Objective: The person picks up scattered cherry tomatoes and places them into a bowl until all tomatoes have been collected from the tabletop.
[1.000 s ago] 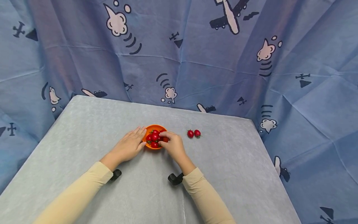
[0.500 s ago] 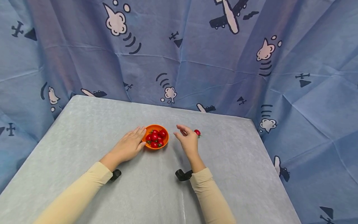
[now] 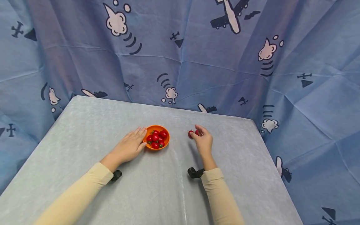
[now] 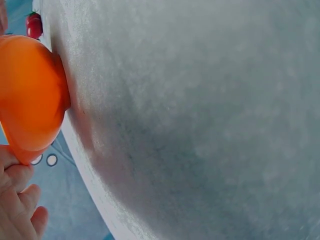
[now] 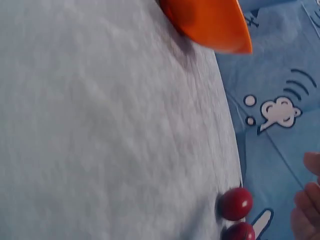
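Observation:
An orange bowl [image 3: 157,128] holds several cherry tomatoes [image 3: 155,137] with green stems. My left hand [image 3: 127,146] rests against the bowl's left side, its fingers extended and thumb spread at the rim. In the left wrist view, its fingers [image 4: 17,200] touch the edge of the orange bowl [image 4: 32,95]. To the right, two cherry tomatoes lie side by side on the table, one left [image 3: 190,134] and one right [image 3: 197,132]. My right hand [image 3: 204,142] is over them, thumb and fingers apart, partly covering the right one. The right wrist view shows both, the nearer tomato [image 5: 236,203] whole.
A pale grey cloth covers the table [image 3: 157,187]. Behind it hangs a blue curtain [image 3: 180,68] printed with planes and clouds. Black wrist mounts [image 3: 195,172] stick out beside both wrists.
My right hand has moved right from over the bowl to the two loose tomatoes, its fingers spreading apart. The left hand and the bowl have stayed in place.

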`<state>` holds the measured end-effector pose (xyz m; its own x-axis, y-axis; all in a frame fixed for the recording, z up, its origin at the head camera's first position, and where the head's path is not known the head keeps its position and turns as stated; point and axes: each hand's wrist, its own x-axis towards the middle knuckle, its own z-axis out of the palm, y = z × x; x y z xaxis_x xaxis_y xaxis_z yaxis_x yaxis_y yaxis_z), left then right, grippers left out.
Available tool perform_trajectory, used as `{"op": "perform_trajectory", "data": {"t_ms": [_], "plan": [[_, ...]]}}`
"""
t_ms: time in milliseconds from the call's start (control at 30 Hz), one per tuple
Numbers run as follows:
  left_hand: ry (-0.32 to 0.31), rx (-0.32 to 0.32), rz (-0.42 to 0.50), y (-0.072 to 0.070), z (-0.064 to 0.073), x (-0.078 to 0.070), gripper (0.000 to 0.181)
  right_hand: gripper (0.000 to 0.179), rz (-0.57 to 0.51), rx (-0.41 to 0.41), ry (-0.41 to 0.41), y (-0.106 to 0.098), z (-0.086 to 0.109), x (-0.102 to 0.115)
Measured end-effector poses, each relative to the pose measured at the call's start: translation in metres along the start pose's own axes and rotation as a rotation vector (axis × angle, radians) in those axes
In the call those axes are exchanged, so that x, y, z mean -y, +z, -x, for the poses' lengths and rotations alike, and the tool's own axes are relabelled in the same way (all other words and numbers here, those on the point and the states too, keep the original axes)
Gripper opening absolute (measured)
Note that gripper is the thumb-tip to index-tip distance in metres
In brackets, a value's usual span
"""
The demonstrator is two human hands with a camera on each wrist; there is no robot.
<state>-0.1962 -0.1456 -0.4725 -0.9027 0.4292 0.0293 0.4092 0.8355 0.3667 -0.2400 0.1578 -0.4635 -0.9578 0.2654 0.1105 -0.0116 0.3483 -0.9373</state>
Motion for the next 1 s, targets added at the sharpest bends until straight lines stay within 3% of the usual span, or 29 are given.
{"op": "perform_trajectory", "data": {"t_ms": [200, 467, 767, 1000], "plan": [[0.006, -0.015, -0.004, 0.000, 0.001, 0.001, 0.059, 0.047, 0.024, 0.053, 0.055, -0.003, -0.004, -0.002], [0.014, -0.027, -0.002, 0.001, 0.001, 0.001, 0.058, 0.046, 0.045, 0.034, 0.072, 0.003, -0.010, -0.010], [0.023, -0.013, -0.008, 0.004, -0.001, 0.001, 0.058, 0.045, 0.145, 0.041, 0.057, 0.009, -0.015, -0.027], [0.013, -0.016, 0.003, 0.001, 0.001, 0.000, 0.058, 0.039, 0.231, 0.035, -0.005, 0.015, -0.019, -0.033]]}}
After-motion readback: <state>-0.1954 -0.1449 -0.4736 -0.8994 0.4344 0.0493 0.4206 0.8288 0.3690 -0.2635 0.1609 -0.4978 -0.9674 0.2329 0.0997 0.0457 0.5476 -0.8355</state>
